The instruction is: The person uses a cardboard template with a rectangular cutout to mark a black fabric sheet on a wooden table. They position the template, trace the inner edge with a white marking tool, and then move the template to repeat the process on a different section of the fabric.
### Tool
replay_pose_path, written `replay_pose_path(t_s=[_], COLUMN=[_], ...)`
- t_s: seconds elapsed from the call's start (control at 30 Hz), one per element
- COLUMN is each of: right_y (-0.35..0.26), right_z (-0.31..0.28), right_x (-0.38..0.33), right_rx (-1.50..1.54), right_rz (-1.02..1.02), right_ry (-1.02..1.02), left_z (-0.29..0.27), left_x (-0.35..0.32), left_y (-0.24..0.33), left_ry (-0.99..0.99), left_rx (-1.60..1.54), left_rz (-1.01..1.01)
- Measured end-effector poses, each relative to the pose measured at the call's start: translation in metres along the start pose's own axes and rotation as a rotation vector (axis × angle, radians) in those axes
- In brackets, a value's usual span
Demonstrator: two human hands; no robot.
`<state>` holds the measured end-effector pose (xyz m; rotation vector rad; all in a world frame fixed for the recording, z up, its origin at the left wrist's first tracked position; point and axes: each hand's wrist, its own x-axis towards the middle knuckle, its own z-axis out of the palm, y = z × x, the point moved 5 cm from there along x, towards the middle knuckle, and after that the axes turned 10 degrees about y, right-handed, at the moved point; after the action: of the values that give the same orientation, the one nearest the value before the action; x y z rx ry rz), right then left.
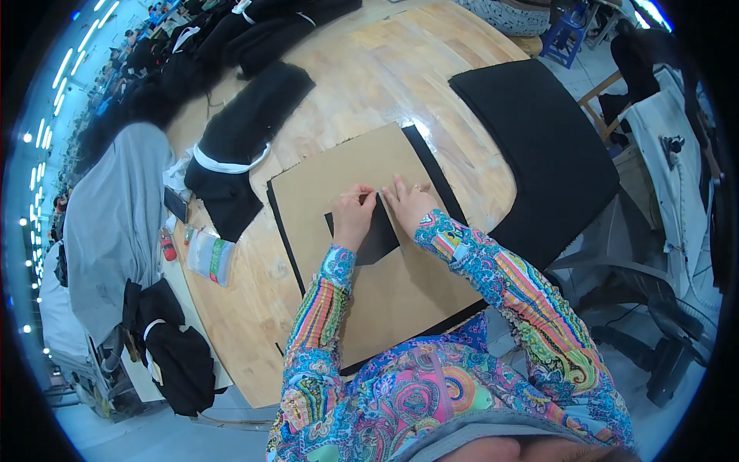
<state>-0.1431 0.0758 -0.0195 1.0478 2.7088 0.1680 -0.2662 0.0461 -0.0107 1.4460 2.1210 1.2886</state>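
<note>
A brown cardboard sheet [308,185] lies over black fabric [433,165], whose edges stick out along its sides. Near the middle of the cardboard is a dark four-sided patch [377,245]; whether it is a cut-out or a piece lying on top, I cannot tell. My left hand [355,219] is closed in a pinch at the patch's upper edge, and what its fingertips hold is too small to make out. Beside it, my right hand [409,203] rests on the cardboard with fingers stretched out, fingertips close to the left hand's.
Black fabric panels [531,131] lie at the table's right. On the left are a black bundle tied with a white strip [231,165], a clear plastic packet [209,258] and a small red item [168,245]. A fan-like black object [654,308] stands at right.
</note>
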Motion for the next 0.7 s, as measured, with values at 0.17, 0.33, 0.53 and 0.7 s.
replay_pose_path(t_s=[0.17, 0.33, 0.53, 0.7], right_y=[0.001, -0.001, -0.001, -0.003], right_z=[0.000, 0.003, 0.001, 0.014], right_x=[-0.001, 0.002, 0.003, 0.009], right_rx=[0.002, -0.038, 0.034, 0.057], right_rz=[0.005, -0.029, 0.017, 0.067], right_ry=[-0.008, -0.021, -0.057, -0.095], left_z=[0.004, -0.002, -0.003, -0.002], left_x=[-0.001, -0.002, 0.000, 0.000], left_y=[0.008, -0.004, -0.005, 0.000], left_ry=[0.031, 0.051, 0.052, 0.034], left_rx=[0.214, 0.037, -0.041, -0.004], left_rz=[0.183, -0.064, -0.060, -0.055])
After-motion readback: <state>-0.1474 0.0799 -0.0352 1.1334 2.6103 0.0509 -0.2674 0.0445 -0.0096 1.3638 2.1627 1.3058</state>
